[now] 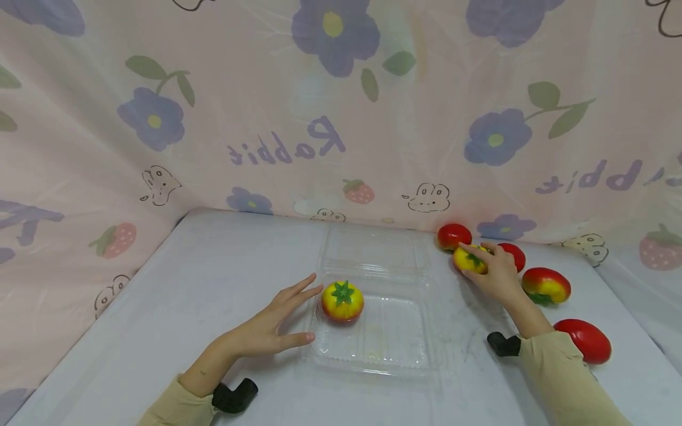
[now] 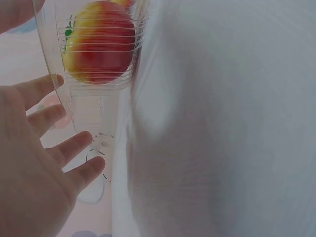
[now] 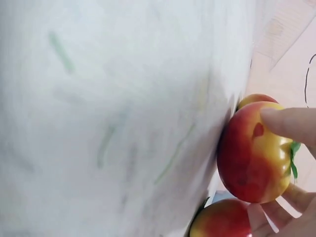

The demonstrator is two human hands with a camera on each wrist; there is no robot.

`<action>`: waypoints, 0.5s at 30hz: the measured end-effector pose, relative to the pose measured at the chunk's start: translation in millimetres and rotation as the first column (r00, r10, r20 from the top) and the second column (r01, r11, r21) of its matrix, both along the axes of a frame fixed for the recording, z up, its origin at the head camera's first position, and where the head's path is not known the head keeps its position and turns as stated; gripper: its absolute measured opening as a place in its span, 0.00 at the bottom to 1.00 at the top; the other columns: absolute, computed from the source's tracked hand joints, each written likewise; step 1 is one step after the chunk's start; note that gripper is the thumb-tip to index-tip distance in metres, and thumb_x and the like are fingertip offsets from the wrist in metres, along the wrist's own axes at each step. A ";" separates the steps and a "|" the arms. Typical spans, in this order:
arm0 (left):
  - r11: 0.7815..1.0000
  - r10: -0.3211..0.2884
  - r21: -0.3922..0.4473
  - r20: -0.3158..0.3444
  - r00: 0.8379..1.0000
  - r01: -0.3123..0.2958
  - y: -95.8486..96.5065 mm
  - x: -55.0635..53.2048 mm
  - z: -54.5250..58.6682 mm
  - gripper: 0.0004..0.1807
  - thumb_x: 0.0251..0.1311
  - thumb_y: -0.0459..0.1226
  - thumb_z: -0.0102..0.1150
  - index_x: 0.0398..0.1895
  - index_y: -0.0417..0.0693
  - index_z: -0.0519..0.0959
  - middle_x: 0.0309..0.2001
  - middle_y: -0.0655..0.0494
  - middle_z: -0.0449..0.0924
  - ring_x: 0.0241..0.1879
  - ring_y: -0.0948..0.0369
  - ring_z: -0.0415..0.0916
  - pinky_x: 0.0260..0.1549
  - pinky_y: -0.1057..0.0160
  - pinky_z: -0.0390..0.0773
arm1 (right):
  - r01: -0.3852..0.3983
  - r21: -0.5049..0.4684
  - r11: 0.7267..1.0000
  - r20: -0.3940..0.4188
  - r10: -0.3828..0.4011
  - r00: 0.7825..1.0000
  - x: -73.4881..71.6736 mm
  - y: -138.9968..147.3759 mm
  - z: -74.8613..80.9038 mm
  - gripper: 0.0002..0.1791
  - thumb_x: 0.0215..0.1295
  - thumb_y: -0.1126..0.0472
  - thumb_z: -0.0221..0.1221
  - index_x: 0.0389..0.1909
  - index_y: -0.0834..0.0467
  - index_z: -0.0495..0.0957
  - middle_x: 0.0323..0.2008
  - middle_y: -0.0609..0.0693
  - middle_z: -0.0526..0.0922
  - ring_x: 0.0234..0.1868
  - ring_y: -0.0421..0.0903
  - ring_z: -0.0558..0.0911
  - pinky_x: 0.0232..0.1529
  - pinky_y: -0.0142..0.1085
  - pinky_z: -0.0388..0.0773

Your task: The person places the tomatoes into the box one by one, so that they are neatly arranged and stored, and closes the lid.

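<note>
A clear plastic clamshell box [image 1: 373, 365] lies with its lid [image 1: 373, 248] folded back. In its left part sits a red-and-yellow tomato [image 1: 343, 303], green leafy top up. My left hand [image 1: 274, 325] is spread at the box's left side; in the left wrist view its fingertips [image 2: 54, 81] are at the rim, and whether all touch cannot be told. To the right, my right hand [image 1: 498, 272] grips another red-and-yellow tomato [image 1: 469, 259]. The right wrist view shows the thumb [image 3: 286, 121] on one side of this tomato [image 3: 252, 158], with fingers round the other.
More tomatoes lie on the right: a red one [image 1: 454, 236] at the back, one [image 1: 514, 255] partly behind my right hand, a red-yellow one [image 1: 546, 286] and a red one [image 1: 583, 341] by my sleeve. A patterned curtain [image 1: 298, 177] borders the white table [image 1: 213, 266].
</note>
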State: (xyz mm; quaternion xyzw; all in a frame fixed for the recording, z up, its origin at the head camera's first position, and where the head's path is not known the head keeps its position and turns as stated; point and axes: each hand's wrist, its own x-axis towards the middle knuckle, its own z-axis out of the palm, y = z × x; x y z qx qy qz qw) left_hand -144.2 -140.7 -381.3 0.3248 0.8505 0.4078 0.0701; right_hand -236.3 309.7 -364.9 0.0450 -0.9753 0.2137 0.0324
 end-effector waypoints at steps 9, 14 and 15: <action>1.000 -0.009 0.001 -0.014 1.000 0.009 -0.1 -0.1 0.3 0.41 0.60 0.47 0.61 0.74 0.49 0.56 0.77 0.46 0.40 0.73 0.42 0.42 0.61 0.26 0.52 | -0.018 -0.037 0.999 0.054 0.020 0.998 4.2 -4.0 2.8 0.33 0.62 0.63 0.61 0.69 0.55 0.64 0.67 0.73 0.50 0.61 0.75 0.59 0.54 0.68 0.66; 1.000 -0.011 -0.002 -0.014 1.000 0.011 -0.4 0.6 1.5 0.41 0.60 0.47 0.61 0.74 0.49 0.56 0.77 0.47 0.39 0.74 0.42 0.41 0.61 0.26 0.52 | -0.046 -0.046 0.998 0.027 0.047 0.999 9.9 -5.7 3.1 0.32 0.62 0.64 0.62 0.68 0.56 0.66 0.66 0.73 0.52 0.61 0.74 0.60 0.55 0.67 0.67; 1.000 -0.011 -0.001 -0.013 1.000 0.011 -0.5 0.7 1.7 0.41 0.60 0.46 0.60 0.74 0.49 0.56 0.77 0.47 0.39 0.73 0.42 0.41 0.61 0.26 0.52 | -0.052 -0.048 0.998 0.023 0.053 0.998 11.6 -5.9 3.3 0.32 0.62 0.64 0.62 0.68 0.55 0.66 0.66 0.73 0.52 0.61 0.73 0.60 0.54 0.67 0.68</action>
